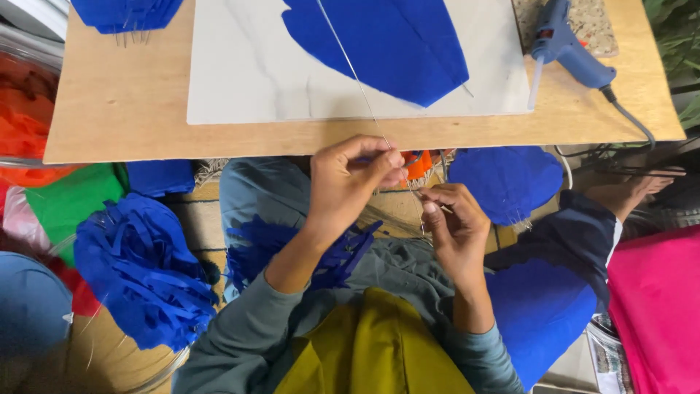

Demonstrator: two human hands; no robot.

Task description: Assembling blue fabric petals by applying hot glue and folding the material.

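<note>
My left hand (350, 182) pinches a thin metal wire (348, 66) near its lower end, just below the wooden board's (124, 109) front edge. The wire runs up and away across a white slab (248, 73) and over a large blue paper petal (394, 44). My right hand (456, 226) sits close beside the left, fingertips closed on the same wire's lower end. An orange object (417, 164) shows just behind the fingers. Blue fringed paper (335, 255) lies on my lap beneath both hands.
A blue glue gun (565, 47) with its cord lies at the board's right end. Blue petals (507, 179) rest at the right, a bowl of blue fringe (138, 270) at the left. Green, orange and pink paper (656, 306) lie around.
</note>
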